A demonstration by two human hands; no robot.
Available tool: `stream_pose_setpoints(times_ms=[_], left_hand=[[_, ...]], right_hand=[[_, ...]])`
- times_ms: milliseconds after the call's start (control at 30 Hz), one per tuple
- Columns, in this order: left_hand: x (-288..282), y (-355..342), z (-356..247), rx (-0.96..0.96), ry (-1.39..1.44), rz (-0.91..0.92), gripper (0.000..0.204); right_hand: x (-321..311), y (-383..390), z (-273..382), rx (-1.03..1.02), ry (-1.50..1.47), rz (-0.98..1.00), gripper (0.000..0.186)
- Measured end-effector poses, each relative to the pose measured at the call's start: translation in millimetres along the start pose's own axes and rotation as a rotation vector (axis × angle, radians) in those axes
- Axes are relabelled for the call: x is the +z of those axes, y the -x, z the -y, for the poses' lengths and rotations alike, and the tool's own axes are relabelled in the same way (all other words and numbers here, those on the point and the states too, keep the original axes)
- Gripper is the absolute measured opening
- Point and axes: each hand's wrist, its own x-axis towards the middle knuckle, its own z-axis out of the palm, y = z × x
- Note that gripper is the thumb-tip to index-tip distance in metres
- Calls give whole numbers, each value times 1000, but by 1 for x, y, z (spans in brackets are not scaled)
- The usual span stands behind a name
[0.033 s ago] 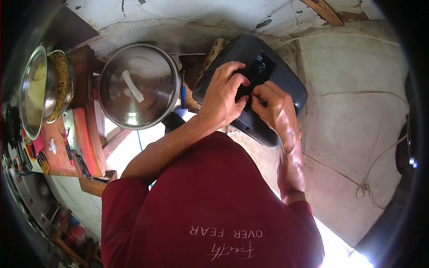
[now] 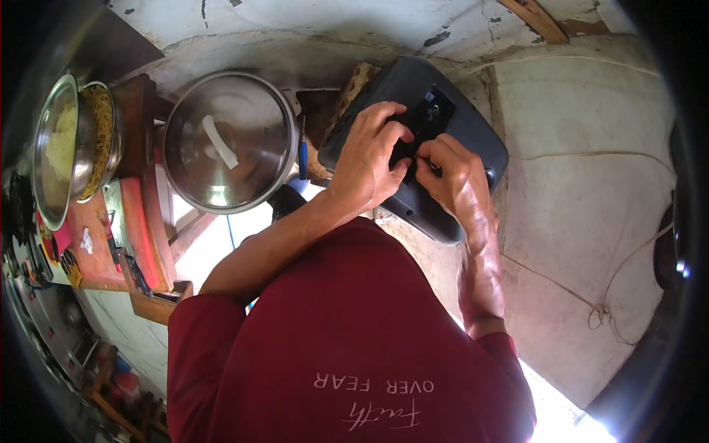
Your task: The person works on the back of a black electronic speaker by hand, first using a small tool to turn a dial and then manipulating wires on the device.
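Observation:
A dark grey plastic device (image 2: 473,125) with rounded corners and a black recessed panel (image 2: 434,105) lies tilted in front of me. Its exact kind does not show. My left hand (image 2: 369,155) rests on its near left side, fingers bent and apart, thumb and index finger at the recess with nothing visible between them. Close beside it, my right hand (image 2: 454,177) has its thumb and fingers pinched together at the near end of the recess. Whatever it grips is hidden by the fingers. Both fingertips' contact points are dark and hard to make out.
Left of the device sits a large round steel lid (image 2: 258,136) with a white handle. Farther left, a wooden table (image 2: 96,251) bears a red cutting board (image 2: 139,221), a knife (image 2: 133,273) and steel bowls (image 2: 53,159) of food. A thin cord (image 2: 546,280) runs along the pale surface at right.

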Motion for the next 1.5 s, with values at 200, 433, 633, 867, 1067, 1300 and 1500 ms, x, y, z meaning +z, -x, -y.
stream_pose_setpoints(times_ms=[200, 433, 633, 867, 1067, 1300, 1500], left_hand=[[1, 0, 0, -10, 13, 0, 44], [1, 0, 0, -20, 3, 10, 43], [4, 0, 1, -17, 17, -6, 43], [4, -1, 1, -7, 8, -12, 44], [3, -1, 2, 0, 18, -6, 45], [2, -3, 2, 22, 7, 12, 45], [2, -4, 2, 26, -13, 22, 45]], right_hand=[[-2, -3, 4, -43, 67, 35, 15], [-7, -8, 8, -79, 148, 96, 15], [-10, -9, 11, -30, 67, 111, 14], [-9, -10, 6, 7, 13, 137, 15], [-8, -8, 3, 5, -53, 80, 16], [-7, -4, 1, 46, -100, 20, 15], [-7, -6, -6, 42, -100, 18, 15]])
